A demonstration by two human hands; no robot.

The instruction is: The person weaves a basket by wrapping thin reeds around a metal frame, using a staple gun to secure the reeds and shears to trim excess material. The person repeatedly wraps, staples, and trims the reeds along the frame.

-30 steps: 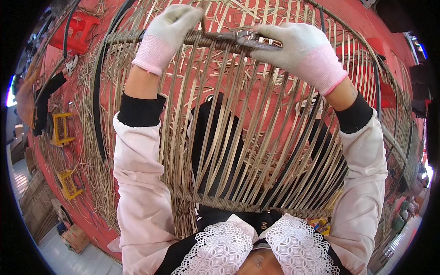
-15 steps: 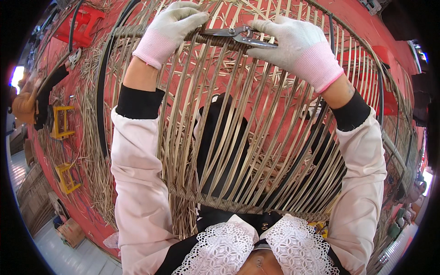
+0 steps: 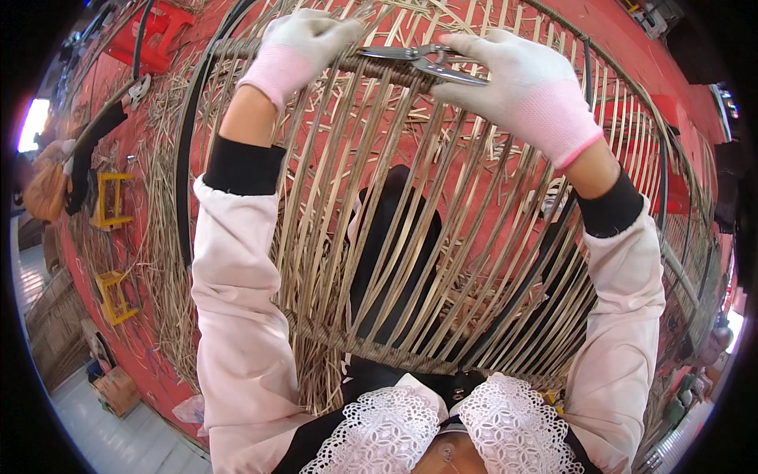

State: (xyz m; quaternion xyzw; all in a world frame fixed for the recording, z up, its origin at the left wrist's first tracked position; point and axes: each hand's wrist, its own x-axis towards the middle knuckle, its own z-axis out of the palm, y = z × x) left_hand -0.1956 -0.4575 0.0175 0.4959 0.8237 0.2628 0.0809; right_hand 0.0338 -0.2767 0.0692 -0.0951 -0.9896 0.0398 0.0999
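Note:
A pair of metal pruning shears (image 3: 452, 73) is gripped in my right hand (image 3: 525, 79), which wears a white and pink glove. The blades point left and lie along the far wrapped rail (image 3: 385, 73) of a woven frame. My left hand (image 3: 304, 49), gloved alike, is closed at that rail, left of the blade tips; what its fingers pinch is hidden. Long tan cane strips (image 3: 395, 245) run from the far rail toward a near wrapped rail (image 3: 367, 346) in front of my body.
Loose cane offcuts (image 3: 162, 324) litter the red floor. Dark curved uprights (image 3: 183, 158) bound the frame at left. Two small yellow stands (image 3: 116, 299) and a red stool (image 3: 154, 35) stand to the left, and a cardboard box (image 3: 118, 391) at lower left. A person in brown (image 3: 49, 186) is at far left.
The view has shifted slightly, so the frame and both hands appear a little lower and farther right. The shears stay in my right hand at the far rail.

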